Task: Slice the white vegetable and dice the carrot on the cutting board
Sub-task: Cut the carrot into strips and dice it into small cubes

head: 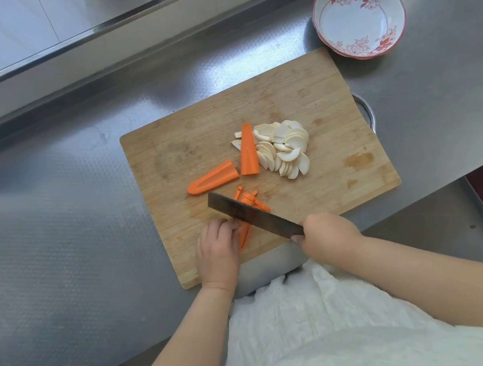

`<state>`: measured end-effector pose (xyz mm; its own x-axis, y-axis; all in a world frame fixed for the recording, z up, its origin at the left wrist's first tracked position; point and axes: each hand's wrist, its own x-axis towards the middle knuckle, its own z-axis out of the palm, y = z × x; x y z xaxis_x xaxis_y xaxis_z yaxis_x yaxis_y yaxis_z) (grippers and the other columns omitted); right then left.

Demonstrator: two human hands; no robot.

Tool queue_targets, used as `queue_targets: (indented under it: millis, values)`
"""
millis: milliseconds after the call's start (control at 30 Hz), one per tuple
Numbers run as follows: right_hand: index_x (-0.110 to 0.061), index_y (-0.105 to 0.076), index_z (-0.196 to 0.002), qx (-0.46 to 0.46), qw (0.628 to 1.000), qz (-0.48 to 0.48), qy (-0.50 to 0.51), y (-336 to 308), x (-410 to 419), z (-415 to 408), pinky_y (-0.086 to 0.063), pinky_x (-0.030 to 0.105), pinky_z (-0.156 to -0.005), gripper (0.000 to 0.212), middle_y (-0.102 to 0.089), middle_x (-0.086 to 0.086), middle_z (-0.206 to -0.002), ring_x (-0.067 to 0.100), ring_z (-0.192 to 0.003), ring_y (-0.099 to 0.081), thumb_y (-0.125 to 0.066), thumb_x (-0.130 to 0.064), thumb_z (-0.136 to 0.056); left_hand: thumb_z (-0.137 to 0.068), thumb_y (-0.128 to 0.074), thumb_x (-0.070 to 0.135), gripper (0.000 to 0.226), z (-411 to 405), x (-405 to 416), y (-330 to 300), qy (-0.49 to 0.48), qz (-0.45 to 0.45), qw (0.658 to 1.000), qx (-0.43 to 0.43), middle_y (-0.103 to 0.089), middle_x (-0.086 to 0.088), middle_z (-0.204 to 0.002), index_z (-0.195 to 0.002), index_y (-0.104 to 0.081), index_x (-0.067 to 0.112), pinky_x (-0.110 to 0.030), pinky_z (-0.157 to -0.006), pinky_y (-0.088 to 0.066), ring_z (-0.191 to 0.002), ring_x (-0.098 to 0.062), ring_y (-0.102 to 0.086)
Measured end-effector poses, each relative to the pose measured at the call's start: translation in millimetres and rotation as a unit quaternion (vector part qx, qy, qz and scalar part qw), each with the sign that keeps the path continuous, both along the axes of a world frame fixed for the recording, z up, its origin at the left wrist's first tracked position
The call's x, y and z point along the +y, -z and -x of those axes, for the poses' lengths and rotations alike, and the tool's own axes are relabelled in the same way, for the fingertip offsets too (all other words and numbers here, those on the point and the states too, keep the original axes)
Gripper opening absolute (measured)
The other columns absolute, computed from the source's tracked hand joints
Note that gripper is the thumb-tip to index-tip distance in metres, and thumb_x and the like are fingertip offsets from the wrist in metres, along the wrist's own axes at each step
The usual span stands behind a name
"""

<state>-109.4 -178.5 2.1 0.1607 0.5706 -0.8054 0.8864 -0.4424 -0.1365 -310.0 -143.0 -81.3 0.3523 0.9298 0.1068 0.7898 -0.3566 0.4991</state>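
Pale white vegetable slices (284,150) heaped in thin overlapping half-moons near the middle of the wooden cutting board (298,93). Two orange carrot halves (246,150) just left of the heap (one touching it, pointing away; the other lying crosswise). Thin carrot strips (246,230) at the board's near edge, partly hidden.

Orange carrot pieces (213,177), white slices (284,150), red-flowered white bowl (359,16), tan board (298,93).
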Motion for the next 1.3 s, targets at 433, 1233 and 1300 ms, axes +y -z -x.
queue_targets:
  millis: [433, 1233, 1300]
  values:
    - [-0.018, -0.061, -0.100, 0.007, 0.996, -0.087, -0.036, -20.7, -11.5, 3.2, -0.040, 0.029, -0.056, 0.031, -0.064, 0.003, -0.082, 0.024, -0.075, -0.060, -0.039, -0.040, -0.100, -0.090, -0.055, 0.028, 0.023, 11.0, -5.0, 1.3, 0.016, -0.004, 1.000, -0.012, -0.062, -0.003, -0.085, -0.086, -0.070, 0.011, -0.033, -0.062, -0.045, -0.079, -0.022, -0.052]
    - [-0.013, -0.061, -0.099, -0.057, 0.994, 0.002, -0.093, -16.2, -7.8, 25.6, -0.039, 0.027, -0.054, 0.019, -0.062, 0.004, -0.085, 0.022, -0.069, -0.051, -0.046, -0.006, -0.090, -0.090, -0.055, 0.029, 0.024, 8.9, -4.8, 7.7, 0.008, -0.030, 1.000, -0.003, -0.063, -0.003, -0.077, -0.081, -0.069, 0.011, -0.034, -0.056, -0.045, -0.075, -0.021, -0.048]
    - [-0.015, -0.062, -0.101, -0.052, 0.996, -0.005, -0.073, -9.5, -10.0, 22.9, -0.039, 0.027, -0.050, 0.019, -0.061, 0.003, -0.082, 0.022, -0.069, -0.056, -0.045, -0.012, -0.093, -0.091, -0.054, 0.029, 0.026, 8.8, -4.7, 7.5, 0.009, -0.015, 1.000, -0.009, -0.063, -0.003, -0.078, -0.082, -0.070, 0.011, -0.035, -0.059, -0.044, -0.075, -0.021, -0.050]
